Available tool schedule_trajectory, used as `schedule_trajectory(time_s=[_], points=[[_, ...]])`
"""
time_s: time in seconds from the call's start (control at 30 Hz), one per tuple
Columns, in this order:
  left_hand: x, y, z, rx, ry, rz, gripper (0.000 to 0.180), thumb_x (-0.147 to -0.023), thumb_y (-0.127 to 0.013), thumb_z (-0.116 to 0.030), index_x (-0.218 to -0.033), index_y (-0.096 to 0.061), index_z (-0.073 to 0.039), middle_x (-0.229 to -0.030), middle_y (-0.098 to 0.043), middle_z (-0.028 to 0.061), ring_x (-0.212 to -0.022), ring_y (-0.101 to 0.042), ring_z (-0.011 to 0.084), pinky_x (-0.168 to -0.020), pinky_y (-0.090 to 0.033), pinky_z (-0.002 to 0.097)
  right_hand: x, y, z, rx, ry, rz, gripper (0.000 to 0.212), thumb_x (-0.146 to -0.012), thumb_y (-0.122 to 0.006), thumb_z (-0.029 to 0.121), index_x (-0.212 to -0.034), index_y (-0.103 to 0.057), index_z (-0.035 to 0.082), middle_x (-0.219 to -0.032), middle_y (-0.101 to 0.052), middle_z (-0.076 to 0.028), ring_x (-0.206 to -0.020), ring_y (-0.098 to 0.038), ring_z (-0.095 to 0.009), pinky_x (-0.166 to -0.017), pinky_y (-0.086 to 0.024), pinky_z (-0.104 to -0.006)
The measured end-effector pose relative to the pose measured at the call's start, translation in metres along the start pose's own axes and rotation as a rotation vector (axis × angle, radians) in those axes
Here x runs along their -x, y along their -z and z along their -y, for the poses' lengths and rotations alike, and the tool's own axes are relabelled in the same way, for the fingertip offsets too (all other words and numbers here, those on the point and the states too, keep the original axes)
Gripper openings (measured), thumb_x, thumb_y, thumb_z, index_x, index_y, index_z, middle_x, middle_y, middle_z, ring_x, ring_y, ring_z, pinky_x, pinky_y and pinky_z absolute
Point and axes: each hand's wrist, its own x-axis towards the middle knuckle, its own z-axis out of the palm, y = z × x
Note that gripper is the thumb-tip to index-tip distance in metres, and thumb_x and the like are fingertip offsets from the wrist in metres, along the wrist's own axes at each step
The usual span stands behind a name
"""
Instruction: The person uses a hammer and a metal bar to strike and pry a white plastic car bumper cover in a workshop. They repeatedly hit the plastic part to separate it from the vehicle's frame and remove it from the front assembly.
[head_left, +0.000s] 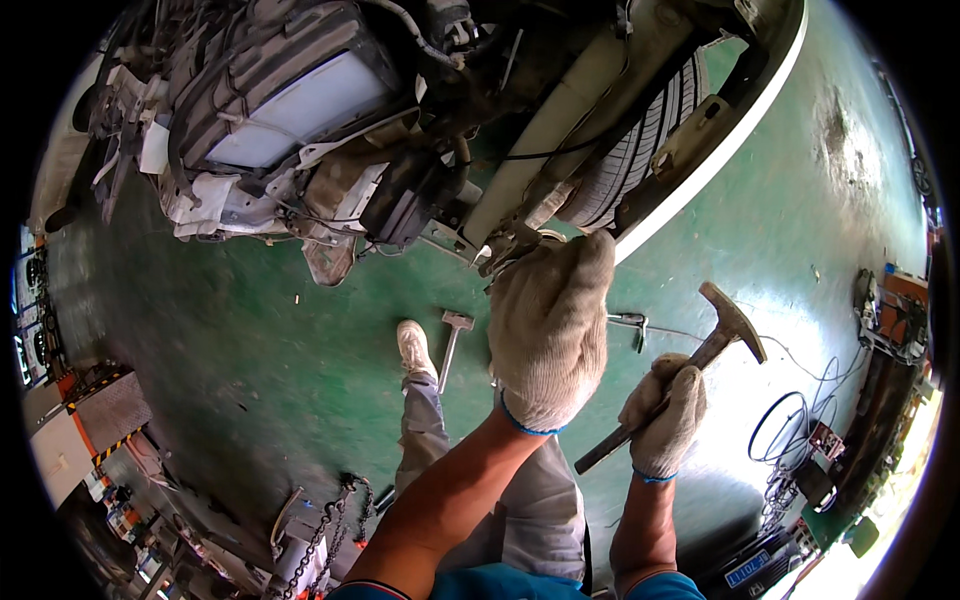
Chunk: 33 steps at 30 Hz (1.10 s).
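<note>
In a knitted glove, my right hand [668,415] is closed round the handle of a hammer [735,318]. Its metal head points up and to the right, with a narrow, tapered end. Ahead of me, my gloved left hand [552,335] reaches to the front end of the car's bare body frame [545,130], beside the white fender [730,145]. The fingers look curled there, but their tips and whatever they grip are hidden behind the glove. A tyre [640,150] shows inside the fender.
A second hammer [452,345] lies on the green floor by my shoe [413,347]. To the left, the exposed radiator [310,105] and loose parts hang forward. An air tool [632,325] with a hose lies right of my left hand. Chains [325,530] sit at lower left.
</note>
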Motion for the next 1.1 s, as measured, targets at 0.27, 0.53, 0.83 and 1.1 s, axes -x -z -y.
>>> schedule_trajectory(time_s=[0.27,0.53,0.83,1.1], points=[[0.009,0.017,0.013,0.207,-0.019,0.101,0.032,-0.086,-0.071,0.0,-0.117,-0.07,-0.007,-0.131,-0.063,0.0187,-0.12,-0.061,0.0389,-0.104,-0.047,0.0499,-0.006,-0.006,0.004,0.007,0.015,-0.01,0.045,-0.109,-0.05,0.046,-0.109,-0.058,0.001,-0.061,-0.042,-0.001,-0.044,-0.038,-0.011,-0.04,-0.038,-0.0281],[-0.026,0.05,0.025,0.495,0.345,0.253,0.023,-0.097,-0.065,-0.004,-0.118,-0.064,0.004,-0.115,-0.068,0.0178,-0.098,-0.07,0.0295,-0.083,-0.057,0.0363,-0.005,-0.014,0.004,0.025,-0.071,-0.049,0.034,-0.109,-0.048,0.032,-0.109,-0.056,-0.002,-0.061,-0.042,-0.001,-0.043,-0.039,-0.01,-0.041,-0.039,-0.028],[-0.023,0.067,0.049,0.45,0.273,0.693,0.034,-0.092,-0.062,0.001,-0.125,-0.061,0.005,-0.124,-0.065,0.026,-0.108,-0.068,0.0379,-0.091,-0.055,0.0375,0.002,-0.016,-0.021,-0.215,-0.344,-0.137,0.028,-0.104,-0.055,0.026,-0.107,-0.055,-0.002,-0.065,-0.042,0.001,-0.047,-0.041,-0.01,-0.043,-0.04,-0.0277],[-0.015,0.087,0.078,0.677,0.459,0.604,0.062,-0.09,-0.064,0.003,-0.15,-0.047,0.002,-0.149,-0.055,0.0174,-0.132,-0.057,0.0291,-0.114,-0.045,0.0402,0.049,-0.032,-0.071,-0.445,-0.448,-0.248,0.018,-0.103,-0.059,0.022,-0.102,-0.055,0.005,-0.068,-0.041,0.003,-0.05,-0.038,-0.008,-0.043,-0.032,-0.0243]])
